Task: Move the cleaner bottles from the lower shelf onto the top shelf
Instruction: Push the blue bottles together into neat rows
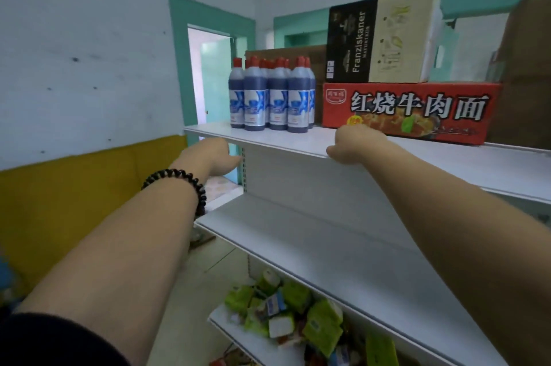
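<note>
Several dark blue cleaner bottles (275, 97) with red caps and blue-white labels stand upright in a tight cluster at the left end of the white top shelf (283, 142). My left hand (213, 155) hovers just below that shelf's left front corner, fingers curled, holding nothing. My right hand (353, 142) rests at the top shelf's front edge, to the right of the bottles, fingers curled under and holding nothing. The lower shelf (313, 234) lies beneath my forearms.
A red noodle carton (411, 112) sits right of the bottles with a black-and-cream Franziskaner box (378, 40) on top. Brown cartons (527, 67) stand further right. Green and white packets (298, 312) fill the bottom shelf. A teal doorway (211, 73) opens at the left.
</note>
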{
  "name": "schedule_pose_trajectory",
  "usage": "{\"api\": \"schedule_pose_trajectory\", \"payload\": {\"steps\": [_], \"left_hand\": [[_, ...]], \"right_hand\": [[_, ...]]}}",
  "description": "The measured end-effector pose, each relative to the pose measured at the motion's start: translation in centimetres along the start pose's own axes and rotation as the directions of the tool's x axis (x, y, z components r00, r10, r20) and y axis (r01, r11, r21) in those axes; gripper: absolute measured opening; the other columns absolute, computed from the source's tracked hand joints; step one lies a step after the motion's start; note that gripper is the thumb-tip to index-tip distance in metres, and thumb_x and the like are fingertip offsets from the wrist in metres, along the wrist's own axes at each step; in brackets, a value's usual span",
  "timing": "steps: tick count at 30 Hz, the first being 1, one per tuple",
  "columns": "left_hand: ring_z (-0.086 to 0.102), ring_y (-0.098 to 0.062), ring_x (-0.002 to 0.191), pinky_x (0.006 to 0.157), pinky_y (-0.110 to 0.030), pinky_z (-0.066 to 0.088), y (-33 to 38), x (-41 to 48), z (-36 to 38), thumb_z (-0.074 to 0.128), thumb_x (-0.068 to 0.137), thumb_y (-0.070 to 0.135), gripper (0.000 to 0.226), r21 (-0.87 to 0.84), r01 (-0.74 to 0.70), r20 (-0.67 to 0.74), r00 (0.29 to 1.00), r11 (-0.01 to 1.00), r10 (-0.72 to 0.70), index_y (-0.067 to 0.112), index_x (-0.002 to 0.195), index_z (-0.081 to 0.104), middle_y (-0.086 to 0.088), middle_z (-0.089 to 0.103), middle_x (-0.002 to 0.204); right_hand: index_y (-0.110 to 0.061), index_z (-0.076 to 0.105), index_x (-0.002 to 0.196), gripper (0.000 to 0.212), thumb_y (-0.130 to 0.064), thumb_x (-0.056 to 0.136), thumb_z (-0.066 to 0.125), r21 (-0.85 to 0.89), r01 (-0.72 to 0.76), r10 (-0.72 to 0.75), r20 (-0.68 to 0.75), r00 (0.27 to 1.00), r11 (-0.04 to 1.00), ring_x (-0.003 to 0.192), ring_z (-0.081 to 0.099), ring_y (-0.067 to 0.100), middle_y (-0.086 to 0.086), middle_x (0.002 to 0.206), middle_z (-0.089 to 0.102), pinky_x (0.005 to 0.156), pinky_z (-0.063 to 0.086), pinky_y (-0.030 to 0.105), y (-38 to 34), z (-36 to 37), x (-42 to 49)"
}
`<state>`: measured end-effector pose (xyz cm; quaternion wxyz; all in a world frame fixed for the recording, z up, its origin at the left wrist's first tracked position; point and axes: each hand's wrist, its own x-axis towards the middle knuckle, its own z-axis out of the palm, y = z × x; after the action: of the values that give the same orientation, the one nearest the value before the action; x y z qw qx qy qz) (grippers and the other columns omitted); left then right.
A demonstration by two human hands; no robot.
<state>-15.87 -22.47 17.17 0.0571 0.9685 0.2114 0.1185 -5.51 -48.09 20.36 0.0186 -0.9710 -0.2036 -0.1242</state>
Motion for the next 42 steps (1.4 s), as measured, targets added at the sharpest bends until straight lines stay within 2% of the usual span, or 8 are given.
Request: {"api": "schedule_pose_trajectory", "payload": {"steps": [4,9,14,19,24,30,35,42], "left_hand": [[0.057,-0.026,0.095,0.079,-0.034,0.047,-3.9,4.0,-0.2,0.047,0.099,0.047,0.048,0.001,0.069,-0.026,0.997,0.998,-0.069,0.008,0.12,0.065,-0.014,0.065,0.122],[0.058,-0.025,0.088,0.071,-0.032,0.043,-6.1,10.2,-0.3,0.048,0.1,0.042,0.038,-0.064,0.068,-0.055,0.996,0.996,-0.072,0.009,0.104,0.065,-0.01,0.064,0.1],[0.049,-0.025,0.088,0.075,-0.034,0.04,-7.3,15.2,0.2,0.048,0.099,0.04,0.028,-0.108,0.027,-0.092,0.995,0.994,-0.037,0.012,0.096,0.053,-0.008,0.05,0.098],[0.052,-0.027,0.103,0.084,-0.032,0.04,-7.7,19.7,0.8,0.052,0.1,0.036,0.036,-0.213,-0.021,-0.06,0.998,0.977,0.008,0.007,0.121,0.057,-0.01,0.055,0.115],[0.047,-0.028,0.134,0.096,-0.03,0.037,-7.1,23.7,1.0,0.065,0.094,0.037,0.069,-0.395,-0.092,-0.004,0.995,0.914,0.098,0.007,0.149,0.037,-0.011,0.045,0.151],[0.057,-0.016,0.104,0.086,-0.03,0.041,-7.6,27.7,1.4,0.078,0.081,0.03,0.056,-0.526,-0.244,0.059,0.945,0.815,0.321,0.018,0.127,0.049,0.001,0.059,0.126],[0.065,-0.014,0.101,0.091,-0.035,0.052,-8.3,29.4,2.4,0.085,0.076,0.023,0.055,-0.705,-0.296,0.039,0.891,0.644,0.452,0.023,0.121,0.053,0.003,0.067,0.116],[0.061,-0.015,0.103,0.097,-0.036,0.045,-9.0,30.4,3.2,0.081,0.081,0.028,0.048,-0.726,-0.39,-0.033,0.843,0.567,0.537,0.032,0.114,0.047,0.008,0.062,0.11]], "right_hand": [[-0.014,0.059,0.116,0.035,-0.041,0.096,0.051,0.026,0.052,-0.052,-0.005,0.999,0.998,0.091,0.056,0.027,0.006,0.099,0.057,0.079,0.048,0.036,-3.8,1.0,4.8],[-0.015,0.056,0.121,0.037,-0.041,0.095,0.051,0.075,0.08,-0.082,0.022,0.996,0.994,0.098,0.055,0.026,0.005,0.104,0.055,0.098,0.05,0.043,-7.8,1.7,11.5],[-0.017,0.052,0.108,0.025,-0.039,0.097,0.053,0.124,0.109,-0.107,-0.026,0.994,0.986,0.093,0.054,0.025,0.004,0.102,0.056,0.092,0.047,0.037,-11.3,3.3,16.6],[-0.016,0.058,0.112,0.027,-0.037,0.096,0.055,0.166,0.122,-0.12,-0.027,0.992,0.978,0.095,0.057,0.024,0.004,0.104,0.06,0.093,0.05,0.038,-13.8,4.7,19.0],[-0.015,0.059,0.116,0.036,-0.044,0.094,0.059,0.303,0.067,-0.048,-0.071,0.996,0.951,0.095,0.059,0.024,0.004,0.104,0.063,0.086,0.049,0.036,-15.2,4.7,20.4],[-0.018,0.058,0.118,0.045,-0.054,0.091,0.062,0.402,-0.066,0.103,-0.072,0.992,0.913,0.094,0.061,0.02,0.002,0.107,0.066,0.087,0.053,0.037,-17.3,6.0,21.6],[-0.019,0.06,0.117,0.048,-0.055,0.086,0.067,0.476,-0.15,0.222,-0.1,0.97,0.866,0.095,0.064,0.019,0.001,0.106,0.069,0.091,0.055,0.041,-18.9,6.5,21.6],[-0.017,0.052,0.129,0.063,-0.058,0.084,0.069,0.487,-0.256,0.346,-0.102,0.933,0.835,0.107,0.061,0.021,0.002,0.124,0.064,0.095,0.052,0.04,-20.3,7.1,21.5]]}}
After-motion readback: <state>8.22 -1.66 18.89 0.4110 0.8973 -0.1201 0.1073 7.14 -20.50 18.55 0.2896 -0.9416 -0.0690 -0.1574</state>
